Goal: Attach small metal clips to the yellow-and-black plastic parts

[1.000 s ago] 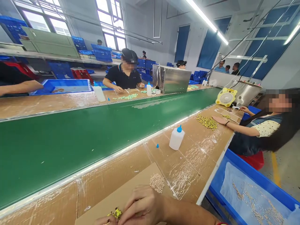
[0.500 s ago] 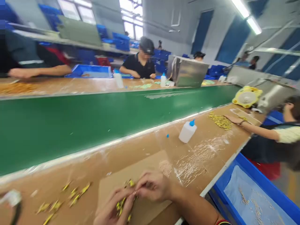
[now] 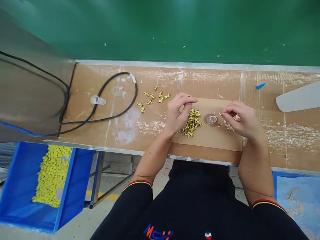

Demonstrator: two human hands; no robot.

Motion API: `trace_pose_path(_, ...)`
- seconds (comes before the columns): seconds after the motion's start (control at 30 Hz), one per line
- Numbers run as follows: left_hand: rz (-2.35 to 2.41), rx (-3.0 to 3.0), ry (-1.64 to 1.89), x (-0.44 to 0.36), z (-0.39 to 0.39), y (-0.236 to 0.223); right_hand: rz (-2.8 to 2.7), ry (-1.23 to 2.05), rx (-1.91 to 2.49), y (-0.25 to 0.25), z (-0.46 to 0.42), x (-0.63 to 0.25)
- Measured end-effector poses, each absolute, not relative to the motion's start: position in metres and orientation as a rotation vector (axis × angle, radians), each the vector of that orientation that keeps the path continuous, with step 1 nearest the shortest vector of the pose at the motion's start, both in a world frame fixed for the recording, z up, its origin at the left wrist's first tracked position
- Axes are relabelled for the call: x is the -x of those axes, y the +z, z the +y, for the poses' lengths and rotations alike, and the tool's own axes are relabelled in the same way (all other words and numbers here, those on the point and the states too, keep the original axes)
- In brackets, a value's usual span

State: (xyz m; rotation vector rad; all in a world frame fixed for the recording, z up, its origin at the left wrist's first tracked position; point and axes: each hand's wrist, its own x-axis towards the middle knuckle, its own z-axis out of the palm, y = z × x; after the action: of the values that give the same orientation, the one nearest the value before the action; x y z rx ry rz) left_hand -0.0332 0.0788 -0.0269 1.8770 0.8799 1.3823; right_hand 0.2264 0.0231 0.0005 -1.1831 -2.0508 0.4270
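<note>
Two hands work over one flat brown cardboard sheet (image 3: 207, 143). On the sheet sits one heap of small yellow-and-black pieces (image 3: 192, 122). The left hand (image 3: 176, 113) is curled narrow beside it. The right hand (image 3: 240, 118) pinches narrow near one round clear dish (image 3: 211, 120), but I cannot tell if it holds anything. About ten loose yellow pieces (image 3: 152, 98) lie left of the sheet.

Compared with the earlier views, we now look straight down on the bench. A blue tray (image 3: 82, 173) of yellow pieces (image 3: 52, 173) has entered at lower left, and a steel housing (image 3: 30, 83) and black cable (image 3: 112, 100) at upper left. The left hand (image 3: 176, 113) and right hand (image 3: 240, 118) have parted, on either side of a yellow heap (image 3: 191, 122) and a glass dish (image 3: 212, 120) at centre
</note>
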Motion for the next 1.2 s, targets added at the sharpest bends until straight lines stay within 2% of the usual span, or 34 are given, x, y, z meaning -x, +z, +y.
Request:
trace_pose_path(0.33,0.856,-1.810,1.312,0.031,0.078,-0.037,-2.185,0.640,1.295,0.005,0.022,-0.233)
trace_pose_path(0.77,0.842,-1.772,1.314,0.029,0.078,-0.032,-2.078,0.844,1.310,0.006,0.028,-0.232)
trace_pose_path(1.2,0.862,-1.730,1.302,0.029,0.079,-0.033,-2.127,0.765,1.314,0.006,0.027,-0.226)
